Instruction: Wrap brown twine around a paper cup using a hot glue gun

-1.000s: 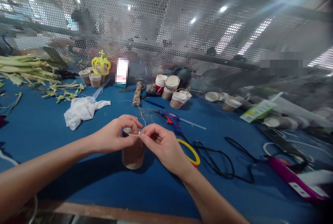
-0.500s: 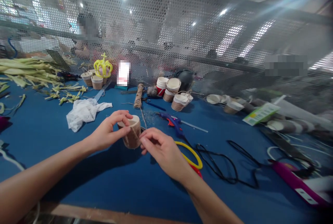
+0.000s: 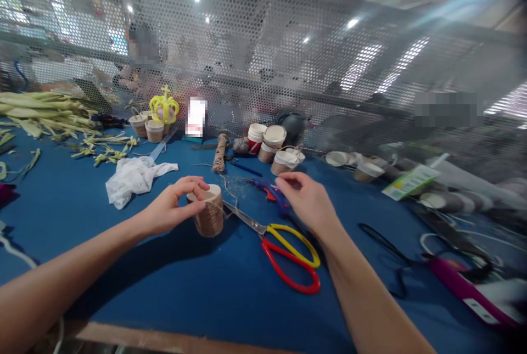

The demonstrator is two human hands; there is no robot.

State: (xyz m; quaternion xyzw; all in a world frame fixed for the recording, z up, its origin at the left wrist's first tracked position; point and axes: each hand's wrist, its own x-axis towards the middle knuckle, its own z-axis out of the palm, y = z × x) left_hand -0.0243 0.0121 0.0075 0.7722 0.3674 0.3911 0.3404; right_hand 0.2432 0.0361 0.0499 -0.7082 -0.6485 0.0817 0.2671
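A paper cup wrapped in brown twine-like material (image 3: 209,219) is tilted a little in my left hand (image 3: 175,206), with the thumb and fingers gripping its left side and rim. A thin strand of twine (image 3: 231,192) runs from the cup back to a twine bundle (image 3: 219,153). My right hand (image 3: 308,200) is at the handle end of a blue glue gun (image 3: 263,185), fingers curved and a little apart, partly covering it. Scissors (image 3: 290,252) with one yellow and one red handle lie between the hands, tips behind the cup.
White crumpled cloth (image 3: 134,178) lies left of the cup. Finished-looking cups (image 3: 284,161), a yellow crown-shaped piece (image 3: 164,108) and a phone (image 3: 195,117) stand along the mesh panel (image 3: 230,57). Dried leaves (image 3: 45,112) are at left. A magenta tool (image 3: 469,291) is at right.
My right hand has left the twine beside the cup and moved right to the glue gun, uncovering the scissors. The twine strand now hangs slack. My left hand stays on the cup.
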